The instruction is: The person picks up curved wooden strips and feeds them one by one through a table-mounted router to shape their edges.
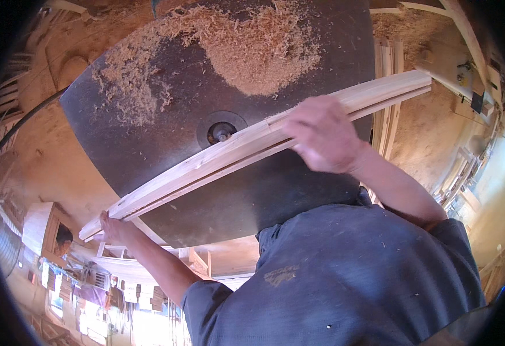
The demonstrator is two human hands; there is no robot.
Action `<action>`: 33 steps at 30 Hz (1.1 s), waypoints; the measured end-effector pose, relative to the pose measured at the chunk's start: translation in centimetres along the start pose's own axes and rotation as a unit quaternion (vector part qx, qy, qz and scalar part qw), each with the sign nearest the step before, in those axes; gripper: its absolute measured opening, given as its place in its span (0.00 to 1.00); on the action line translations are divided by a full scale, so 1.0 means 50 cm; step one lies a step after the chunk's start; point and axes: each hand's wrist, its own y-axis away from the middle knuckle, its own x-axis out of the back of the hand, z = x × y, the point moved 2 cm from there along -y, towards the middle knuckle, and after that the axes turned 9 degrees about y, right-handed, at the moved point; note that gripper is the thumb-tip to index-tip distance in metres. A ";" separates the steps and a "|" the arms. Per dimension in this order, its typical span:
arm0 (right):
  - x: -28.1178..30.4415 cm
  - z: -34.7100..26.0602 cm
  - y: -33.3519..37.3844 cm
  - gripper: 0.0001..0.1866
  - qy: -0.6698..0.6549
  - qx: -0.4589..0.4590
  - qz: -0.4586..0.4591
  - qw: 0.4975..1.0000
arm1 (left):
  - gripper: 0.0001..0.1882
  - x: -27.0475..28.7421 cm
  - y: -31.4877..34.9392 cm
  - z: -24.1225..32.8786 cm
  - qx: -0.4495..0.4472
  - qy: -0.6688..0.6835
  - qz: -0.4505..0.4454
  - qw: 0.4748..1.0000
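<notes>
Left fingers (106, 221) grip the wooden bar (235, 147) near one end; right fingers (297, 126) bend over, grip unclear.

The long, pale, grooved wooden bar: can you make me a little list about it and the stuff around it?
Bar: slanting across the dark, flat tabletop
Left hand: gripping its left end
Right hand: blurred, against it, right of middle
Beyond bar: round, dark metal fitting
Far side: heaped tan wood shavings
</notes>
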 end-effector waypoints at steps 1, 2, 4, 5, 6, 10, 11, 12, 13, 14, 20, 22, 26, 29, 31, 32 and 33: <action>0.019 0.026 0.016 0.29 0.012 -0.024 -0.010 1.000 | 0.40 0.007 0.006 -0.005 -0.014 -0.008 0.013 1.000; 0.043 0.054 0.036 0.32 0.025 -0.047 -0.020 0.998 | 0.46 0.023 -0.021 -0.021 0.004 0.054 -0.017 0.998; 0.086 0.104 0.066 0.37 0.094 -0.076 -0.004 0.993 | 0.50 0.021 -0.016 -0.022 0.036 0.108 -0.027 0.993; 0.100 0.123 0.075 0.36 0.101 -0.076 0.000 0.992 | 0.51 0.018 -0.006 -0.016 0.049 0.110 -0.009 0.993; 0.107 0.135 0.085 0.35 0.109 -0.079 0.009 0.991 | 0.52 0.008 0.013 0.002 0.060 0.113 0.007 0.992; 0.098 0.133 0.071 0.33 0.101 -0.067 0.035 0.992 | 0.40 0.006 0.013 0.005 0.049 0.067 -0.007 0.997; 0.097 0.134 0.066 0.33 0.091 -0.064 0.036 0.993 | 0.37 0.049 -0.087 -0.056 0.045 0.049 -0.066 0.996; 0.092 0.128 0.060 0.33 0.085 -0.064 0.035 0.994 | 0.33 0.048 -0.091 -0.055 0.039 0.035 -0.082 0.995; 0.086 0.122 0.054 0.33 0.079 -0.064 0.034 0.994 | 0.28 0.049 -0.095 -0.053 0.034 0.021 -0.097 0.994; 0.082 0.116 0.048 0.34 0.074 -0.063 0.037 0.995 | 0.23 0.059 -0.093 -0.058 0.025 0.010 -0.063 0.998; 0.060 0.086 0.014 0.36 0.061 -0.058 0.028 0.996 | 0.22 0.034 0.088 -0.015 0.108 0.105 -0.063 0.987; 0.054 0.082 0.007 0.36 0.057 -0.050 0.027 0.997 | 0.20 0.022 0.143 -0.004 0.141 0.134 -0.032 0.980; 0.050 0.080 -0.005 0.36 0.057 -0.039 0.027 0.997 | 0.24 0.016 0.161 -0.016 0.143 0.182 0.002 0.973; 0.047 0.077 -0.007 0.36 0.059 -0.037 0.022 0.997 | 0.21 0.015 0.156 -0.020 0.136 0.178 0.021 0.974; 0.048 0.076 -0.009 0.36 0.063 -0.035 0.024 0.997 | 0.16 0.018 0.148 -0.028 0.136 0.179 0.027 0.974; 0.047 0.074 -0.011 0.36 0.060 -0.036 0.023 0.997 | 0.15 0.023 0.142 -0.034 0.137 0.187 0.026 0.972; 0.047 0.072 -0.014 0.36 0.057 -0.037 0.021 0.997 | 0.15 0.023 0.142 -0.035 0.140 0.195 0.025 0.970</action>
